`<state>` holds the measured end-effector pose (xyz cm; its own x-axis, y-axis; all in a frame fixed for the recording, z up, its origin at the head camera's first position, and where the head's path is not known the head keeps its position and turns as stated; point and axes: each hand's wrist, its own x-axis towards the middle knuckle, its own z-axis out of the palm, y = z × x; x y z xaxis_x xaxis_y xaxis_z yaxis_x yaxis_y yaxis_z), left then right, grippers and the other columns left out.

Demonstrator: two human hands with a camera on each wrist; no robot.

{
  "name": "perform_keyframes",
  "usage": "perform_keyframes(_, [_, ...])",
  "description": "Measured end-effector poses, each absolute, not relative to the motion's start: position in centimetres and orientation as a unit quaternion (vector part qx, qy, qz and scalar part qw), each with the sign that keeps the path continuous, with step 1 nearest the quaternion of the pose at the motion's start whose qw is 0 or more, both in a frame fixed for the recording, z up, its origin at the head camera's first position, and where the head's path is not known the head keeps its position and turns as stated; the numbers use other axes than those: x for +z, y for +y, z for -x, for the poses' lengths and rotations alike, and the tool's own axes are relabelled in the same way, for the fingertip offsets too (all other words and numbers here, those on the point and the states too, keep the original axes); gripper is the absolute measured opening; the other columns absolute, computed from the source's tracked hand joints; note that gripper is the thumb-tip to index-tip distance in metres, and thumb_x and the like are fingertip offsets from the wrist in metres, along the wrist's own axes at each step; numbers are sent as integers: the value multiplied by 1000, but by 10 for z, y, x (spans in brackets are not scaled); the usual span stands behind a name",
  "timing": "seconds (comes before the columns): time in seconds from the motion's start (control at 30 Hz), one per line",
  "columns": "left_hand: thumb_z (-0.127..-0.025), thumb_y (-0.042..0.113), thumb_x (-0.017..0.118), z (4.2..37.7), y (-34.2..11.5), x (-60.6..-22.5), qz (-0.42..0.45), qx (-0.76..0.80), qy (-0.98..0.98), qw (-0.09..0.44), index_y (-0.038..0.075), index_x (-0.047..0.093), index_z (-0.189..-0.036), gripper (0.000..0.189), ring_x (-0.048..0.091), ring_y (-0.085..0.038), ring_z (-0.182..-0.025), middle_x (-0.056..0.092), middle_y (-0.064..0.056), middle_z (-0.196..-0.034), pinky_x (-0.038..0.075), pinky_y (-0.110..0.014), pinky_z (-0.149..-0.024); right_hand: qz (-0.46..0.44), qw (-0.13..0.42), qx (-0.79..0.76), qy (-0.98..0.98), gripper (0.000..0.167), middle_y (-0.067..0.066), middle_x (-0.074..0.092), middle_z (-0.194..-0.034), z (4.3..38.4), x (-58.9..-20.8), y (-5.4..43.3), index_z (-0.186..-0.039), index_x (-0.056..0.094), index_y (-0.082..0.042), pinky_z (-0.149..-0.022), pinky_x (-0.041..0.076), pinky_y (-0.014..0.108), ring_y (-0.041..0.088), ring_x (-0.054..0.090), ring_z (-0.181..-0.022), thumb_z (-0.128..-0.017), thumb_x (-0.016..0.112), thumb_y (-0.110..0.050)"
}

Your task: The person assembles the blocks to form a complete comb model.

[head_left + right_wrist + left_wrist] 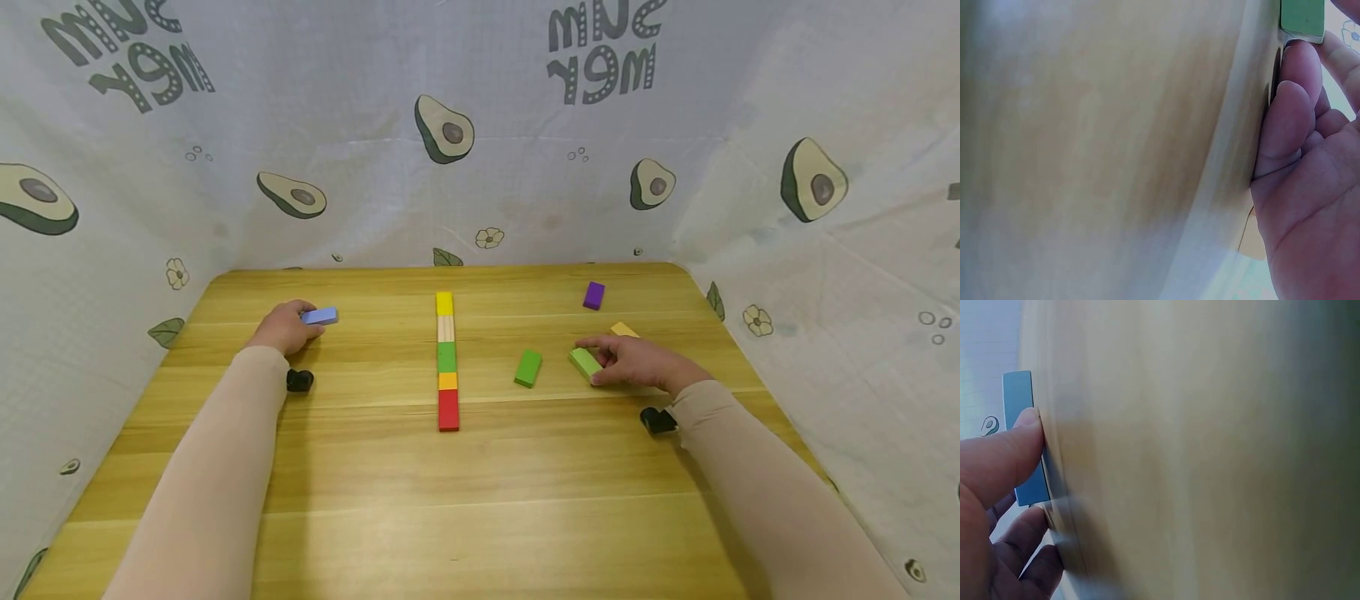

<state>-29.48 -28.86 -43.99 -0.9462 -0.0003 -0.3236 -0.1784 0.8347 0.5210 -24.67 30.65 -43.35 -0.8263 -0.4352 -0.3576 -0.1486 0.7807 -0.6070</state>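
At the left of the table my left hand [282, 327] pinches a light blue block [322, 316] by its near end. The left wrist view shows the thumb on one face of that blue block [1018, 392], other fingers partly hidden behind it. On the right, my right hand [637, 364] holds a lime green block [584, 363] between thumb and fingers. Only one end of this green block [1302, 17] shows in the right wrist view, at the top edge. Just left of it lies a darker green block [528, 368], untouched.
Several blocks form a straight line mid-table, from a yellow block [445, 302] at the far end to a red block [448, 410] nearest me. A purple block [594, 295] lies far right. Behind my right hand, a yellow-orange block [623, 330] is partly covered. Patterned cloth [360, 125] surrounds the wooden table [450, 517].
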Motion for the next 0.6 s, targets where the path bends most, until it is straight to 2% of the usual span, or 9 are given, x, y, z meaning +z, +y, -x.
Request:
perform_keyframes(0.27, [-110,28,56,297,-288,-441,42,269,949,156,1,39,-158,58,42,-49,-138,33,-35,-162,34,-66,-121,158,247,-290,911,69,5,53,-99,248,-436,307,-156,49,-7,-76,43,32,20,48,-88,-95,79,-20])
perform_keyframes(0.6, [-110,32,55,294,-288,-440,26,240,960,140,-2,45,-154,56,47,-50,-137,44,-34,-156,38,-65,-119,164,243,-289,911,70,5,53,-98,249,-436,308,-156,49,-5,-75,42,32,21,48,-88,-94,79,-20])
